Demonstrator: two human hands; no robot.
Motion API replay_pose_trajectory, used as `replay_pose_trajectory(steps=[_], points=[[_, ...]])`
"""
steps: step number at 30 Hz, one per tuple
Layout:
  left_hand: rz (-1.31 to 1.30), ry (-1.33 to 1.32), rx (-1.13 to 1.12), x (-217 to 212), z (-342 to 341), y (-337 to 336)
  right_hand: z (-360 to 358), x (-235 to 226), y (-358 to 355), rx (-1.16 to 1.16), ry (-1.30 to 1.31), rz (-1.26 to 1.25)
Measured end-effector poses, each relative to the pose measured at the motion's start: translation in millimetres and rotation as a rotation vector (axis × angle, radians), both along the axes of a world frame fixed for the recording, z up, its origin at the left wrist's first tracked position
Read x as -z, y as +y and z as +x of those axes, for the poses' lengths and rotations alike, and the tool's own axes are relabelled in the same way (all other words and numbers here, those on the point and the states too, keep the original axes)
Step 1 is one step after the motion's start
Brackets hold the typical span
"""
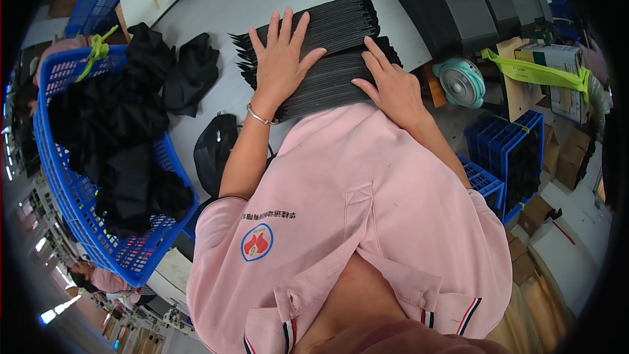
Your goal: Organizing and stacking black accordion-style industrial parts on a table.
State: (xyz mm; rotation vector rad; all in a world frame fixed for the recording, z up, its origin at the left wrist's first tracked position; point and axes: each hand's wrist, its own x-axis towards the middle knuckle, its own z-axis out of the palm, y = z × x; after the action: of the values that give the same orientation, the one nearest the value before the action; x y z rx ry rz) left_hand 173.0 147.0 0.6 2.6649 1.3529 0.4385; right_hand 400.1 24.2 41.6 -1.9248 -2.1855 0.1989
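Observation:
A thick stack of thin black fabric pieces [337, 27] lies fanned out on the grey table in front of me, its layered edges showing as many fine lines. A second row of the same black pieces [322, 88] overlaps it on the near side, against my pink shirt. My left hand [283, 59] rests flat on the left part of the stack, fingers spread, with a bracelet at the wrist. At the right edge, my right hand [392, 85] lies on the near row with fingers stretched. Neither hand grips anything.
A blue plastic basket [72, 203] heaped with black cloth [111, 131] stands at the left. More black stacks [452, 3] lie at the far right of the table [229, 19]. A small teal fan [460, 83] and blue crates [504, 151] are at the right.

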Motion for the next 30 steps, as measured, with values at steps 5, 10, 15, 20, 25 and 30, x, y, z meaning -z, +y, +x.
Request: replay_pose_trajectory(steps=[5,10,15,20,25,30], points=[[0.005,-0.005,-0.004,0,0,1,-2,5,-3,0.015,-0.028,0.054],[0.006,0.004,-0.009,1,1,1,-3,-2,-4,-0.006,-0.058,0.098],[-0.004,0.008,-0.010,-1,1,-1,-8,-5,9,-0.040,-0.002,0.142],[-0.014,0.008,-0.012,-1,1,-2,-12,-3,14,-0.025,-0.049,0.109],[-0.015,-0.001,-0.010,-1,0,-1,-12,-2,13,-0.036,-0.078,0.127],[-0.021,-0.014,-0.007,-2,0,-2,-13,-4,14,-0.020,-0.050,0.157]])
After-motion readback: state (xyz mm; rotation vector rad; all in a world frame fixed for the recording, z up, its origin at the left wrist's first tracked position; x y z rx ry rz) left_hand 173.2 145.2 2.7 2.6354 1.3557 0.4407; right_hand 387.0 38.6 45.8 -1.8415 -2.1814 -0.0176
